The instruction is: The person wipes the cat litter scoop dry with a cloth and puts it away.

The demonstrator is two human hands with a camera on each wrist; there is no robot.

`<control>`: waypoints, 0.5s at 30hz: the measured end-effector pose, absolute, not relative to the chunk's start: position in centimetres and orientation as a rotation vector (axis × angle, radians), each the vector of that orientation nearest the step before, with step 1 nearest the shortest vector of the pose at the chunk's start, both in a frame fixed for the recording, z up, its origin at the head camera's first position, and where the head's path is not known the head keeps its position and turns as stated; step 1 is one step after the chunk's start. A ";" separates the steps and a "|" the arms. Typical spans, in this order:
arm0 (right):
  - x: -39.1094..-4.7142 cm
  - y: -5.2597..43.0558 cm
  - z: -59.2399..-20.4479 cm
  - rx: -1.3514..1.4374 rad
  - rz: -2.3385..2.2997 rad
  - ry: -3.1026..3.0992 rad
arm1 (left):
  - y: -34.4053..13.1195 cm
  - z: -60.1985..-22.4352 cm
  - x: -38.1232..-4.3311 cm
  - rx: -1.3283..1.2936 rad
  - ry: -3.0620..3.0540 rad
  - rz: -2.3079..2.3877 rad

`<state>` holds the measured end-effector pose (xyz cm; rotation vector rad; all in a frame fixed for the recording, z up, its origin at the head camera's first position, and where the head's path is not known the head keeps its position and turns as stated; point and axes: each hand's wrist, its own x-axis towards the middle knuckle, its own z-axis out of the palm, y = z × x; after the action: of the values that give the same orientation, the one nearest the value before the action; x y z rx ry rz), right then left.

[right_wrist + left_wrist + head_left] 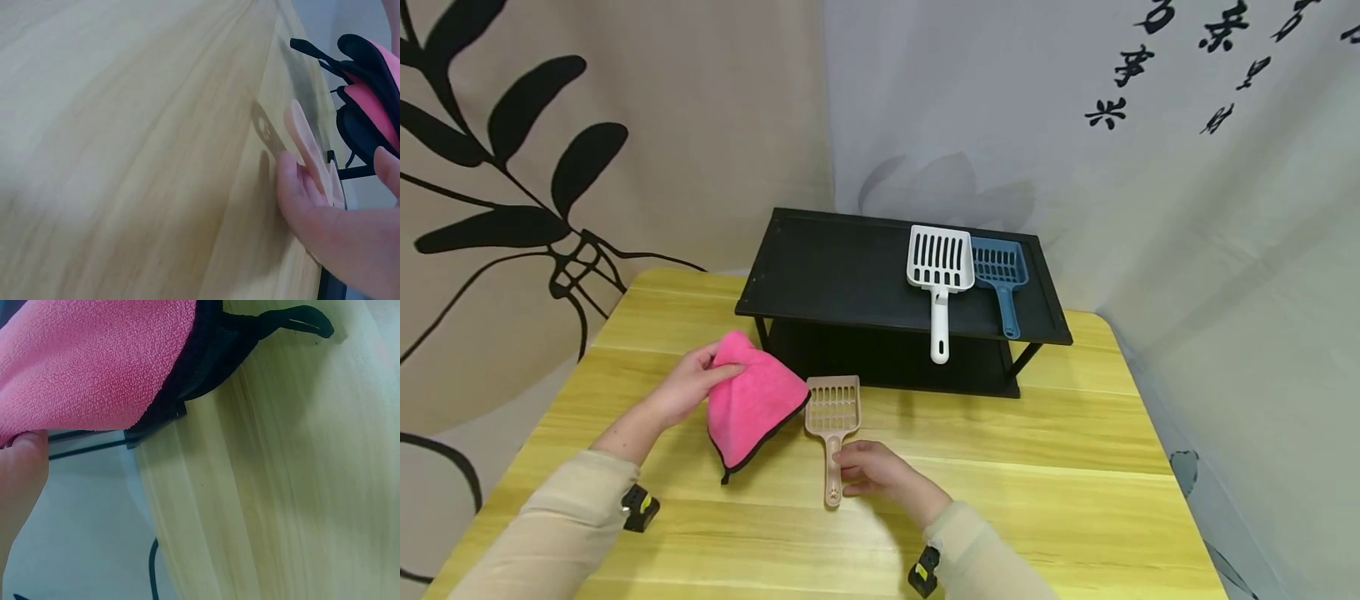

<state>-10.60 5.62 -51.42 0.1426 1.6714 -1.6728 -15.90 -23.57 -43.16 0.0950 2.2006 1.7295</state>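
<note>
My left hand (700, 379) grips a pink cloth (752, 400) with black edging and a small loop, its fingers bunching the top corner. The cloth hangs in folds over the table, one corner beside the head of a beige slotted litter scoop (833, 407). That scoop points away from me, its handle (307, 147) toward my body. My right hand (883, 475) is at the handle's right side, fingertips at its edge and not wrapped over it. In the right wrist view, the handle end stands above its shadow, and one digit is apart from it.
A black two-tier rack (835, 258) stands at the back of the wooden table (1060, 467). On its top shelf lie a white litter scoop (940, 267) and a blue one (1000, 271), handles toward me. The white handle overhangs the front edge. A printed curtain (715, 125) hangs behind.
</note>
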 end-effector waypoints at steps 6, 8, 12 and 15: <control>-10.9 5.7 -51.2 0.185 -1.752 1.578 | -23.6 -43.1 -15.9 0.096 2.199 1.735; -11.1 6.1 -51.0 0.191 -1.778 1.555 | -23.5 -43.1 -16.0 0.100 2.195 1.737; -11.1 6.9 -50.8 0.192 -1.812 1.586 | -23.3 -43.0 -16.1 0.100 2.184 1.738; -11.1 7.8 -50.9 0.206 -1.791 1.673 | -23.1 -43.0 -16.1 0.099 2.174 1.742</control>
<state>-11.13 7.82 -50.89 0.2056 1.6731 -1.7911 -16.15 -23.10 -42.98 0.0995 2.1740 1.7415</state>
